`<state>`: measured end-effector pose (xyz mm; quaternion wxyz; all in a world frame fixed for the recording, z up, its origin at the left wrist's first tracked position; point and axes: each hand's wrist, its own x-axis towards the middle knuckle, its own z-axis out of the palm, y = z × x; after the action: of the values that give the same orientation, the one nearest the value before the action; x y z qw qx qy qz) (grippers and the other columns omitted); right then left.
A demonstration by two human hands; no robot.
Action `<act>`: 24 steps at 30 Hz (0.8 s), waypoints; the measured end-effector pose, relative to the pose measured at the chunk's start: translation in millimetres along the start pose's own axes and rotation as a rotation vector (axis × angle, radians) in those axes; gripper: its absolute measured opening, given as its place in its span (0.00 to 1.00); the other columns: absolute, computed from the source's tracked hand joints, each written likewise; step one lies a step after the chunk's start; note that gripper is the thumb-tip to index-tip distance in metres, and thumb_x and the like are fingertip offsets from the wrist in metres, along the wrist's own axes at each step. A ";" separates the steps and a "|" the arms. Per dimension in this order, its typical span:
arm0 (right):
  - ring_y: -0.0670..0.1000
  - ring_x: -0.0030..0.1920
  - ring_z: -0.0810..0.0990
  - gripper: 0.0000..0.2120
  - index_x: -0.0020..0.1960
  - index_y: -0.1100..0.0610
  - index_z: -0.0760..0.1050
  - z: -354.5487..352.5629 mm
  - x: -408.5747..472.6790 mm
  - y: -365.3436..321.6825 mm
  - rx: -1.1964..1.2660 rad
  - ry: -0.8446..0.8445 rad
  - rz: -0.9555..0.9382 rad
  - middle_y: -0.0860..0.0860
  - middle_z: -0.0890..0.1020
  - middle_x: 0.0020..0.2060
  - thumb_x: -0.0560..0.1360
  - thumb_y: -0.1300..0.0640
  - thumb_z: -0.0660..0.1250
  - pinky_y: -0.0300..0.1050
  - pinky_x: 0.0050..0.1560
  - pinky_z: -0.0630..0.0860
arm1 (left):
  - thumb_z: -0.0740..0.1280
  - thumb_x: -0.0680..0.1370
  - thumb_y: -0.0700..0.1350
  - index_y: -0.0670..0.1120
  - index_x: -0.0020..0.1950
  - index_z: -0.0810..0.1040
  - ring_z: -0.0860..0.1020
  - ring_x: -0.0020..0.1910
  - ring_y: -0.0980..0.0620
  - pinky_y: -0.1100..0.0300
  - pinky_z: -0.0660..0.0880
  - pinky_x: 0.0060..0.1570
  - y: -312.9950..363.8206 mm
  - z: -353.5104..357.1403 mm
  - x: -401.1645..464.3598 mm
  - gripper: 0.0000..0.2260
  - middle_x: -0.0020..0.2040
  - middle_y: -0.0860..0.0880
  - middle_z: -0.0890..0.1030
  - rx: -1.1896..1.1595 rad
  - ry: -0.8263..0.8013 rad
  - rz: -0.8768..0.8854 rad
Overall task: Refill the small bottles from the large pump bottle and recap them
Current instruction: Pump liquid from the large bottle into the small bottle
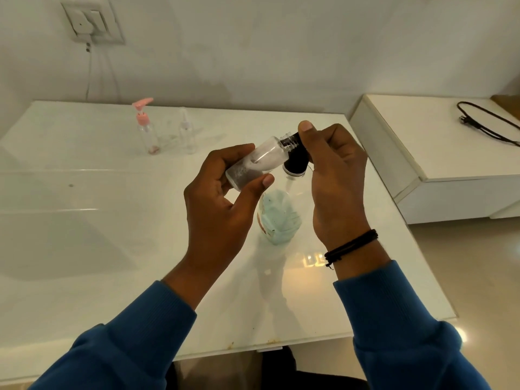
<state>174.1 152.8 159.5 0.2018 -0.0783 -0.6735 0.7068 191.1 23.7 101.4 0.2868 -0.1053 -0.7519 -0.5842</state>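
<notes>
The table (pixel 112 220) has a glossy, smooth white top that mirrors light. The small bottle (pixel 254 161) looks like clear plastic, cloudy inside. The pump head (pixel 295 161) is shiny black plastic. The sleeves (pixel 394 319) are matt blue ribbed knit cloth.

Tabletop (pixel 84 220) showing glossy white. Far side of it: clear bottle w/ pink pump (pixel 143 108). Large bottle (pixel 278 218) near its centre showing pale teal contents, black pump head (pixel 295 160). Sleeves (pixel 394 319) showing blue; wristband (pixel 351 246) black, braided.
</notes>
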 end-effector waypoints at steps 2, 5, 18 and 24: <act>0.46 0.38 0.77 0.14 0.36 0.56 0.73 -0.4 0.1 3.2 0.002 0.003 0.006 0.51 0.79 0.34 0.80 0.58 0.69 0.31 0.40 0.75 | 0.75 0.76 0.43 0.42 0.64 0.77 0.78 0.57 0.66 0.73 0.75 0.52 -0.8 -0.4 -1.1 0.18 0.57 0.62 0.77 -0.005 -0.006 -0.004; 0.45 0.37 0.76 0.14 0.36 0.56 0.73 -2.3 2.2 -0.8 0.006 0.009 0.012 0.52 0.79 0.35 0.79 0.58 0.69 0.29 0.39 0.74 | 0.75 0.75 0.43 0.42 0.63 0.77 0.77 0.57 0.67 0.74 0.75 0.52 -0.4 -0.4 -0.9 0.18 0.57 0.62 0.77 -0.009 -0.002 0.002; 0.42 0.33 0.74 0.16 0.34 0.55 0.71 -2.4 1.9 -4.7 0.020 -0.008 0.010 0.46 0.76 0.30 0.79 0.59 0.69 0.29 0.37 0.73 | 0.75 0.76 0.43 0.44 0.63 0.76 0.76 0.58 0.69 0.74 0.75 0.53 0.2 -1.3 0.4 0.18 0.57 0.63 0.76 -0.001 0.003 0.005; 0.45 0.35 0.75 0.16 0.34 0.56 0.71 -0.7 0.1 -0.8 0.023 -0.009 0.013 0.50 0.77 0.32 0.80 0.59 0.69 0.32 0.39 0.74 | 0.75 0.76 0.43 0.43 0.64 0.76 0.77 0.58 0.67 0.73 0.75 0.53 -0.6 0.0 -1.3 0.19 0.57 0.62 0.76 -0.006 -0.001 -0.011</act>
<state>174.5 153.5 160.2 0.1952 -0.0770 -0.6658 0.7160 191.9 23.7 100.2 0.2829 -0.1023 -0.7509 -0.5879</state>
